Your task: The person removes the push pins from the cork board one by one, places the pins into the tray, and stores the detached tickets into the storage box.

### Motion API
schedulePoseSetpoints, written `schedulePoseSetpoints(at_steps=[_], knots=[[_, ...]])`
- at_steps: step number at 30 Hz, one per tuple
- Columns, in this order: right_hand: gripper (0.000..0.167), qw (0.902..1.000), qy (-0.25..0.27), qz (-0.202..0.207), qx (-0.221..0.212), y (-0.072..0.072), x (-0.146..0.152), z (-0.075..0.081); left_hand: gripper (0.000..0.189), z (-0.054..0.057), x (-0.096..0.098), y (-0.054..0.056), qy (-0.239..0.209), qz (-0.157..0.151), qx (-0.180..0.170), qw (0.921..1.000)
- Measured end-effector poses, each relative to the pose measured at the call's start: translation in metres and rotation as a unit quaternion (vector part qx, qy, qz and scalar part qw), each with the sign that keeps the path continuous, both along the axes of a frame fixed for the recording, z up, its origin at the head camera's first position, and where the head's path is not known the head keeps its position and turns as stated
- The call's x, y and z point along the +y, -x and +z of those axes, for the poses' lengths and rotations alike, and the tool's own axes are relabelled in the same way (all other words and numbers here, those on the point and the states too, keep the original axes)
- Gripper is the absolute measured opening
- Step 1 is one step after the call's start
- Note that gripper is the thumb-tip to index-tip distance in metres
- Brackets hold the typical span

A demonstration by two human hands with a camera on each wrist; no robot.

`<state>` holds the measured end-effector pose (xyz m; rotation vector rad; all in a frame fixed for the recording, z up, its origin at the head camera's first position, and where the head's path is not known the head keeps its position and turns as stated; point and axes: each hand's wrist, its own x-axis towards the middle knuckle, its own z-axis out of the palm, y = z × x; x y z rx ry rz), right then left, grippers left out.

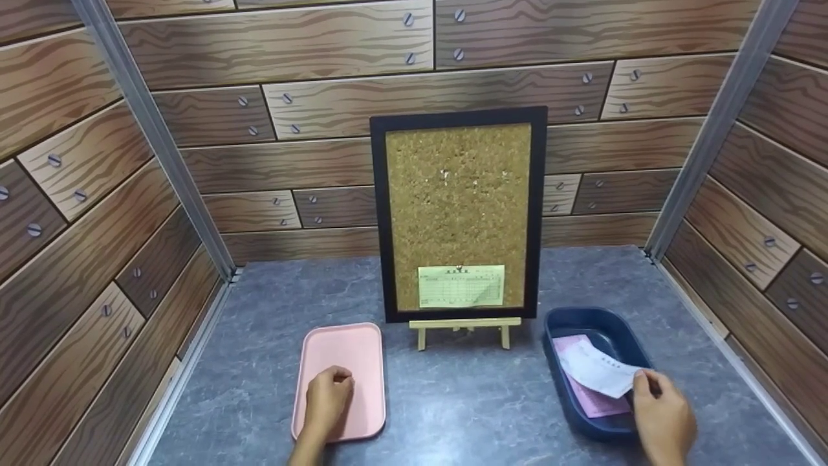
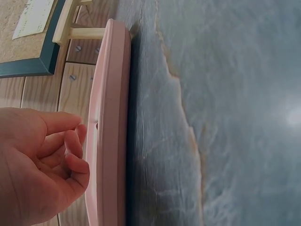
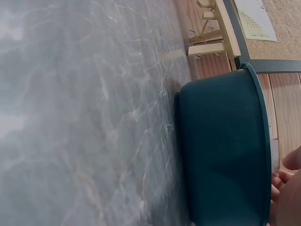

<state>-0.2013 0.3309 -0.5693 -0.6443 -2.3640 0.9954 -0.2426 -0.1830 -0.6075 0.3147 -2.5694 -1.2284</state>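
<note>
My right hand point(image 1: 666, 414) pinches a white printed slip point(image 1: 598, 369) by its right end, over the dark blue bin point(image 1: 559, 395). Beneath the slip, a pink paper point(image 1: 605, 402) lies in the bin. In the right wrist view the bin's outer wall point(image 3: 223, 150) hides most of the hand and the papers. Over the pink tray point(image 1: 365, 349), my left hand point(image 1: 328, 396) has its fingers curled in, fingertips close together. The left wrist view shows this hand point(image 2: 42, 165) beside the tray's rim point(image 2: 110, 122); nothing shows between its fingers.
A black-framed cork board point(image 1: 459, 194) stands on a small wooden easel point(image 1: 466, 322) at the back middle. A pale green printed slip point(image 1: 461, 286) is pinned low on it. Wood-patterned walls point(image 1: 349, 39) enclose the grey marbled tabletop point(image 1: 466, 401) at the back and sides.
</note>
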Motion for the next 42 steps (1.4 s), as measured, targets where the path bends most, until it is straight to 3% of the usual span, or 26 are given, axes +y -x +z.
schedulePoseSetpoints(at_steps=[5,12,19,23,26,32,42], knots=[[0.04,0.9994,0.008,-0.027,-0.021,-0.006,-0.001,0.005,0.009,0.003,-0.002,-0.001,-0.001,-0.003,0.006,1.0],[0.038,0.9995,-0.001,-0.014,0.029,0.0,-0.009,0.01,0.009,0.014,-0.001,0.002,-0.02,-0.014,0.026,0.9994],[0.031,0.9957,0.002,0.008,0.092,0.016,-0.032,0.018,0.013,0.04,0.01,0.016,-0.043,-0.03,0.047,0.9975],[0.026,0.9913,-0.005,0.034,0.127,0.027,-0.049,0.025,0.012,0.056,0.022,0.024,-0.015,-0.031,0.087,0.9956],[0.023,0.9873,-0.019,0.055,0.148,0.035,-0.062,0.032,0.01,0.069,0.032,0.03,0.001,-0.036,0.134,0.9903],[0.023,0.9781,-0.031,0.105,0.177,0.052,-0.084,0.044,0.011,0.091,0.055,0.043,-0.004,-0.079,0.211,0.9742],[0.026,0.966,0.034,0.169,0.193,0.081,-0.112,0.055,0.013,0.11,0.096,0.065,0.041,-0.11,0.277,0.9536]])
